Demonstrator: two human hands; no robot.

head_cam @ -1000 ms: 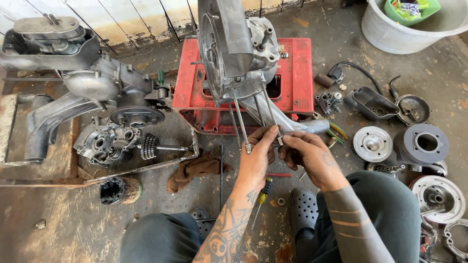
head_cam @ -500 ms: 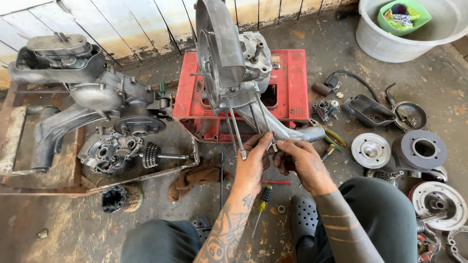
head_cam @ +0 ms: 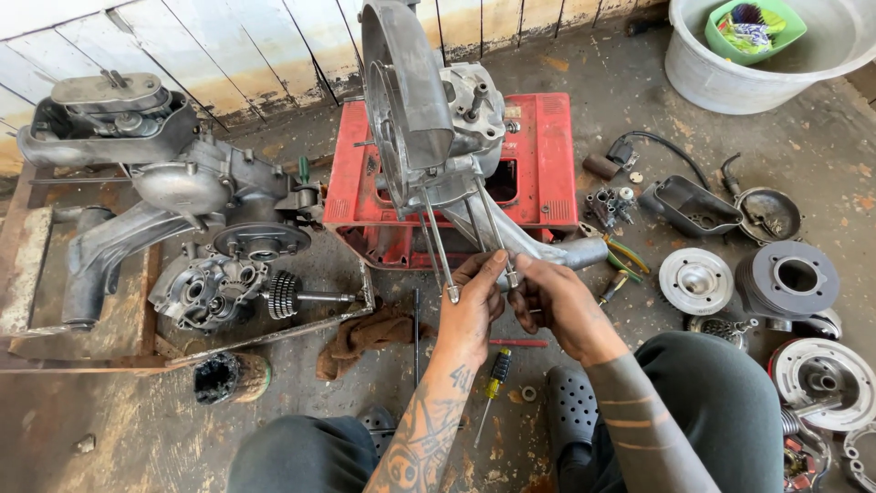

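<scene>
Both hands [head_cam: 516, 301] pinch the engine's [head_cam: 438, 119] long studs [head_cam: 441, 246].

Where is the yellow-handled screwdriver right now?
In the head view, the yellow-handled screwdriver lies on the floor between the person's knees, just right of the left hand's forearm, below the small red tool.

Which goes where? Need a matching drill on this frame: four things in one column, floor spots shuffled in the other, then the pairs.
Things:
1. brown rag
2. grey tub
3. yellow-handled screwdriver
4. red case

Places:
A. top right corner
B. under the upright engine block
C. below the left hand, between the knees
D. left of the hands, by the geared shaft

Pairs: 1-D, 2-A, 3-C, 4-B
</scene>
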